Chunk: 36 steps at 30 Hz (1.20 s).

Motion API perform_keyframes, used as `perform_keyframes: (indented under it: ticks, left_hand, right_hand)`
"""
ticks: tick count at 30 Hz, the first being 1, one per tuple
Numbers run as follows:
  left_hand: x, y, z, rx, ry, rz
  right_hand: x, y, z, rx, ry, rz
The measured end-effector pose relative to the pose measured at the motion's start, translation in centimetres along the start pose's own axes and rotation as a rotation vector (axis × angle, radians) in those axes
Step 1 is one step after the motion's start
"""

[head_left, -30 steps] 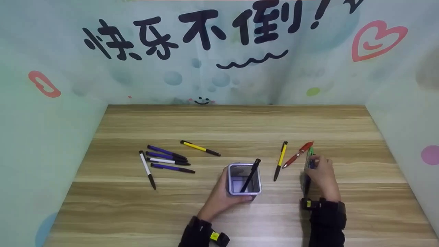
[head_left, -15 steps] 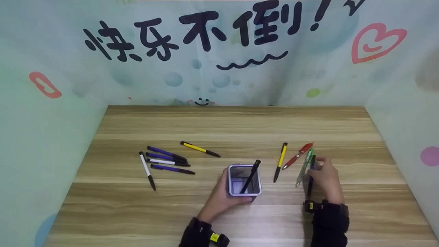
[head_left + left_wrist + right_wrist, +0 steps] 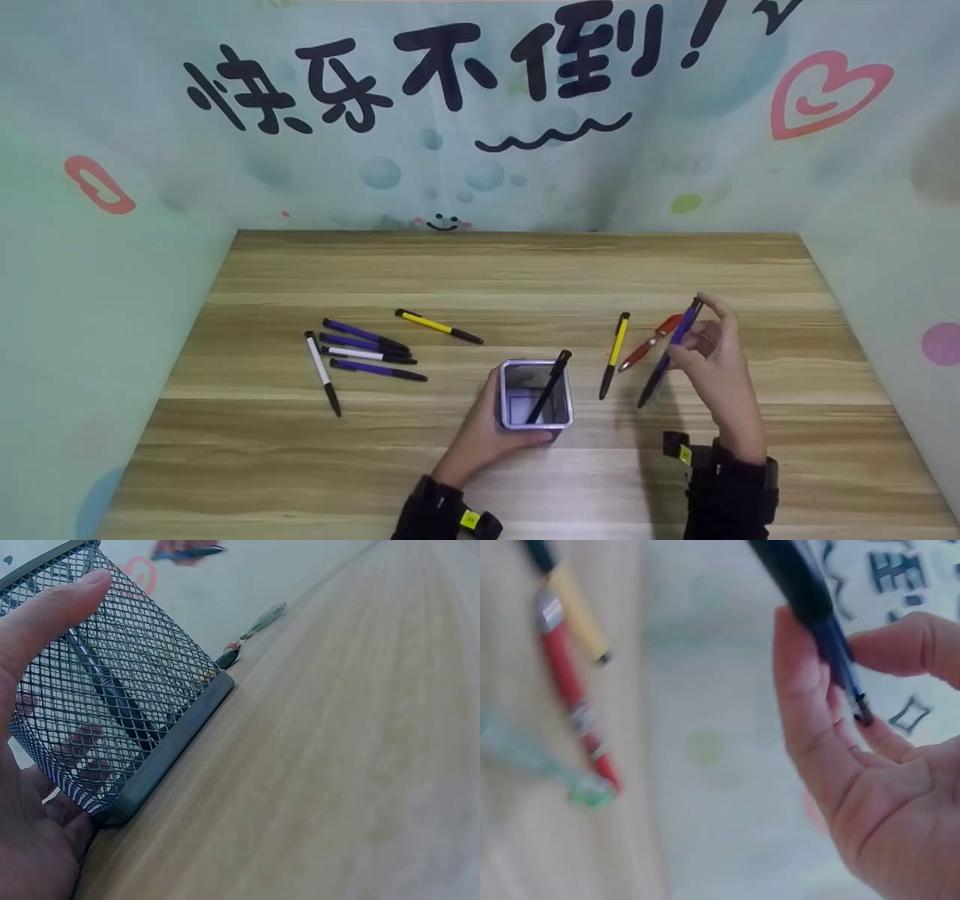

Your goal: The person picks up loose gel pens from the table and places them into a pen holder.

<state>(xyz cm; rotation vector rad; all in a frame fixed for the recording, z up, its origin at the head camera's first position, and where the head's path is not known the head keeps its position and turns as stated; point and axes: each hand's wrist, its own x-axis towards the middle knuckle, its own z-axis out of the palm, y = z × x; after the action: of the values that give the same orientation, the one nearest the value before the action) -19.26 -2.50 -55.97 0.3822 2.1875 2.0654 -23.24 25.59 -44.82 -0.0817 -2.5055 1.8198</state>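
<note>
My left hand [image 3: 484, 439] grips a square metal mesh pen holder [image 3: 535, 363] by its side, thumb along the near wall. One black pen [image 3: 551, 382] leans inside it. In the left wrist view the holder's mesh wall [image 3: 150, 652] shows with its base at the tabletop. To the right, my right hand [image 3: 724, 375] pinches a blue pen [image 3: 682, 330] with a black grip, raised and slanting, its black tip pointing down. Beneath it lie a red pen [image 3: 637, 354] and a clear green pen [image 3: 532, 754], the latter mostly hidden in the head view.
A yellow pen [image 3: 616, 349] lies between the holder and the red pen. On the left of the wooden table [image 3: 480, 270] are several blue pens [image 3: 375, 369], two white pens [image 3: 319, 364] and another yellow pen [image 3: 435, 322]. A printed cloth backdrop [image 3: 337, 180] surrounds the table.
My right hand has lifted the blue pen off the table beside the green pen, raising it and tilting its top away. My left hand and the pen holder have stayed in place.
</note>
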Motion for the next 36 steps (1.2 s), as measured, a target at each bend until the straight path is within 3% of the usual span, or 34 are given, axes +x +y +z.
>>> perform_keyframes:
  ticks: [7, 11, 13, 15, 21, 26, 32, 36]
  left_hand:
    - [0.1, -0.1, 0.0, -0.009, -0.003, -0.012]
    - [0.1, 0.0, 0.1, -0.016, -0.009, -0.013]
    - [0.1, 0.1, 0.1, -0.021, -0.014, -0.006]
    - [0.1, 0.1, 0.1, -0.023, -0.017, -0.003]
    - [0.2, 0.1, 0.1, -0.034, -0.021, -0.01]
    - [0.1, 0.1, 0.1, -0.006, -0.015, -0.007]
    - [0.1, 0.2, 0.1, -0.002, -0.015, -0.009]
    - [0.1, 1.2, 0.0, -0.021, -0.021, -0.011]
  right_hand:
    - [-1.6, -3.3, 2.1, 0.236, 0.035, -0.17]
    - [-2.5, -4.4, 3.4, 0.381, -0.018, -0.331]
    - [-2.8, -4.7, 4.0, 0.403, -0.049, -0.394]
    - [-3.0, -4.9, 4.7, 0.367, -0.067, -0.431]
    - [-3.3, -5.1, 6.6, 0.06, -0.088, -0.458]
    - [-3.3, -4.8, 7.6, -0.124, -0.144, -0.505]
    - [-3.0, -4.1, 8.3, -0.249, -0.226, -0.556]
    - [-2.7, -3.8, 8.7, -0.295, -0.279, -0.555]
